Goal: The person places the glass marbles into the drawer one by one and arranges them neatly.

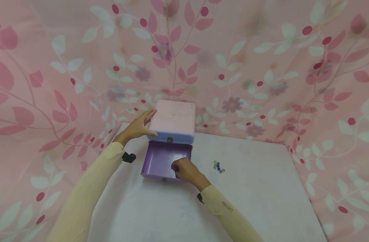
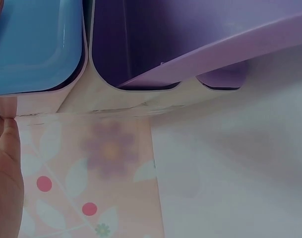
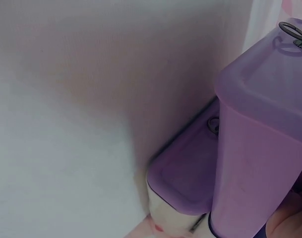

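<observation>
Right hand (image 1: 187,170): curled inside the purple drawer (image 1: 160,159), something small and dark blue (image 1: 173,169) under my fingers; pinched? I can't tell.
Left hand (image 1: 139,126): thumb and fingers spread at the pink-topped chest (image 1: 173,116), thumb by its blue drawer (image 1: 184,137).
Purple drawer: pulled out below the blue one; if I press its front, the chest could tip.
Marbles (image 1: 218,164): right of it; one forearm nudge could send them rolling.
Right sleeve (image 1: 237,215): dark lettering (image 1: 227,206), too small to read.

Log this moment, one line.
left hand: touching pink-topped drawer cabinet; right hand: apparently pinching something dark blue over open purple plastic drawer; green, blue marbles: on white tabletop
</observation>
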The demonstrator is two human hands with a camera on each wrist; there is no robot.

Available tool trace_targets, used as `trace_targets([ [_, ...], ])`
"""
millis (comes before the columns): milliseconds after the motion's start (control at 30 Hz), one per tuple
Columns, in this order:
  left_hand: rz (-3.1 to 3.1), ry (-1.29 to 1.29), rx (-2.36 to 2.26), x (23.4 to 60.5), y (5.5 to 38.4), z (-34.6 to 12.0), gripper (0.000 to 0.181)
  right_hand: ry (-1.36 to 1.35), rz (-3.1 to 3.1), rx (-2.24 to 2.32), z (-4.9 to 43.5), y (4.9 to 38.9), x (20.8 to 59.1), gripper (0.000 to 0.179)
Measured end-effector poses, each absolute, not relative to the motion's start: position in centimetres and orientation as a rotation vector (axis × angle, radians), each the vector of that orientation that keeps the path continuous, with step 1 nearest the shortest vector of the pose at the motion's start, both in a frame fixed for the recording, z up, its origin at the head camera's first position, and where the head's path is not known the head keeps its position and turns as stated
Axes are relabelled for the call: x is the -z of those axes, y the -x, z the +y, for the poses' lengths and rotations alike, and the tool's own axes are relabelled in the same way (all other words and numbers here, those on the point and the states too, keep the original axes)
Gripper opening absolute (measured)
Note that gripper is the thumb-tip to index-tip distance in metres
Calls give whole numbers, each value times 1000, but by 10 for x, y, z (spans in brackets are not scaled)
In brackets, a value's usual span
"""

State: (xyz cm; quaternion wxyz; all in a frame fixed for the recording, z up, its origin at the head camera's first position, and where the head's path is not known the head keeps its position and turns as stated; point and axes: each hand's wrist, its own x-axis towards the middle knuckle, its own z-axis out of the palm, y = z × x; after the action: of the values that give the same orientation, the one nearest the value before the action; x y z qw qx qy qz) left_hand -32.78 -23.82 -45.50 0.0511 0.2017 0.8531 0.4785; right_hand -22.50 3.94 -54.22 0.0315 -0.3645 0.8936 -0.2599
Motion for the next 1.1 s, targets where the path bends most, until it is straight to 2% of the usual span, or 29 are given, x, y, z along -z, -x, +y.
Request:
trace_targets([
  [400, 2580, -611, -1460, 449, 325, -236, 121, 997, 2681, 1301, 46, 220, 546, 24],
  [633, 2581, -619, -1475, 454, 327, -237, 125, 982, 2706, 1525, 56, 218, 540, 25],
  [1100, 2572, -603, -1458, 452, 327, -236, 124, 904, 2818, 1788, 102, 242, 536, 28],
])
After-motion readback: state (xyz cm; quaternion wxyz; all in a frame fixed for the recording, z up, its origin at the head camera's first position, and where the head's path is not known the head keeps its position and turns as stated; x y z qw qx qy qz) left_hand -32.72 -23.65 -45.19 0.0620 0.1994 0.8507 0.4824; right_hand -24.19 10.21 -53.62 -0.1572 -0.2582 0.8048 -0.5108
